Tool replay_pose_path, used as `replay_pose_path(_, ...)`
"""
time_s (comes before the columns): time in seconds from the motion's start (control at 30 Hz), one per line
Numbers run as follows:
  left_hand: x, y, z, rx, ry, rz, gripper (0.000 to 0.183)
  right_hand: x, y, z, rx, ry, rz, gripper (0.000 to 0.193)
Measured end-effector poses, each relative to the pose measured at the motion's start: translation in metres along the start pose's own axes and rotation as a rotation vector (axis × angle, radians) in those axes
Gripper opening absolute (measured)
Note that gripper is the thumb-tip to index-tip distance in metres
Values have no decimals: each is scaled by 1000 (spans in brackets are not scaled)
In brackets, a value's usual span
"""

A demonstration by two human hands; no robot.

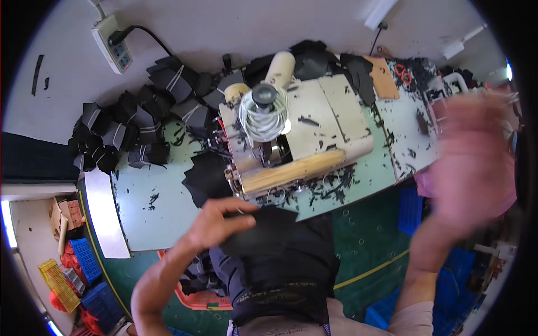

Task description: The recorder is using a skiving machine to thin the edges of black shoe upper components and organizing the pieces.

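Observation:
At the table's front edge, my left hand [216, 225] grips a flat black piece [273, 219] that looks like leather or a similar sheet. Thumb and forefinger close on its left side, and its outline merges with the black apron [280, 274] on my lap. Just beyond it stands a cream bench machine [347, 112] with a wooden strip [294, 171] along its front. My right hand [473, 157] is raised at the far right, over the table's right end, away from the machine. Motion smears its fingers, so whether it holds anything is hidden.
Tied bundles of black pieces [148, 131] pile up along the table's back left. Black scraps litter the pale table [151, 224]. Red-handled scissors [402, 74] lie back right. A power strip [112, 45] hangs on the wall. Crates [59, 283] stand lower left; a red basket [204, 302] sits below.

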State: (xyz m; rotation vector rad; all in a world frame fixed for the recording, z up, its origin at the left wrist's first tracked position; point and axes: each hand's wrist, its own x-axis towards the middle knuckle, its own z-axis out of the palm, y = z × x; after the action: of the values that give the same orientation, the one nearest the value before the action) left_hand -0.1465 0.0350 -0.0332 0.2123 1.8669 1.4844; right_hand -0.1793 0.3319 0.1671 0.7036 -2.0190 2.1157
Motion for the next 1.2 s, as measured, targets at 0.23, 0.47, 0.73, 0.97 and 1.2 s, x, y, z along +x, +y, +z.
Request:
replay_pose_path(0.23, 58, 15, -61, 147, -18, -289, 27, -61, 186, 25, -709, -275, 261, 38)
replay_pose_path(0.47, 80, 15, -62, 210, 17, -318, 19, -50, 226, 3, -696, -330, 201, 35)
replay_pose_path(0.73, 87, 24, -64, 251, 17, -335, 21, -53, 205, 15, -659, -314, 299, 29)
replay_pose_path(0.97, 90, 22, -67, 211, 30, -331, 20, -49, 228, -5, -910, 16, 332, 15)
replay_pose_path(1.2, 106, 23, -56, 401, 11, -176, 28, -53, 208, -11, -992, -320, 167, 54)
